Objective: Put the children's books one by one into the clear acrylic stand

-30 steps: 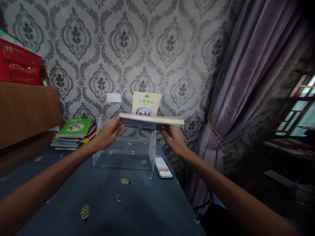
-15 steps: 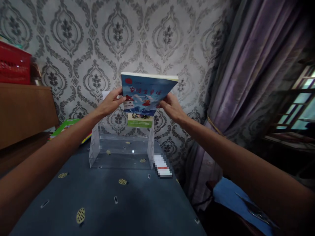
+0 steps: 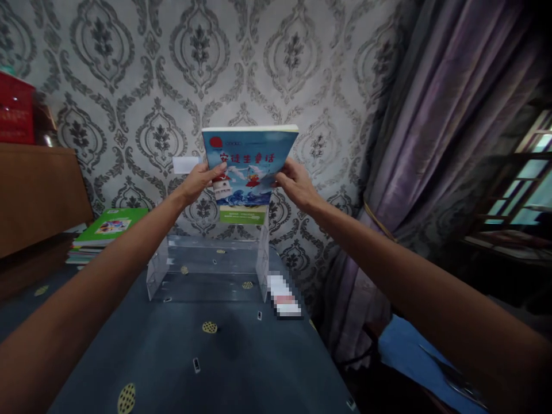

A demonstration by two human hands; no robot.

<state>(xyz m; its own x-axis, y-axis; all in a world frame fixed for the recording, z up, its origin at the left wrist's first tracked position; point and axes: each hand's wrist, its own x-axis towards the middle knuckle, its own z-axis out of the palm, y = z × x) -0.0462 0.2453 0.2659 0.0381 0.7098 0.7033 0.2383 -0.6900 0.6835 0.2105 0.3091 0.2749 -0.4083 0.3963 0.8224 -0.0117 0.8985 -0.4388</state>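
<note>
A blue storybook (image 3: 245,149) with red characters on its cover is held up in front of the wall, its top edge tipped so the pages show. My left hand (image 3: 199,181) grips its left edge, thumb on the cover. On the right side, my right hand (image 3: 295,183) pinches the edge. Below the blue cover shows the lower part of a green-edged book (image 3: 242,215); whether it is held too or stands on the rack cannot be made out. Under both is a clear plastic rack (image 3: 211,253) standing on the table.
A stack of books (image 3: 106,227) with a green cover on top lies at the left. A blurred-out white item (image 3: 283,296) lies right of the rack on the dark patterned tablecloth (image 3: 172,356). A wooden cabinet (image 3: 41,195), a purple curtain (image 3: 414,161) and a blue cloth (image 3: 414,351) flank the table.
The blue book has shifted slightly left in view and its cover faces me more squarely. Both hands keep their hold. The view has turned a little, showing more of the book stack.
</note>
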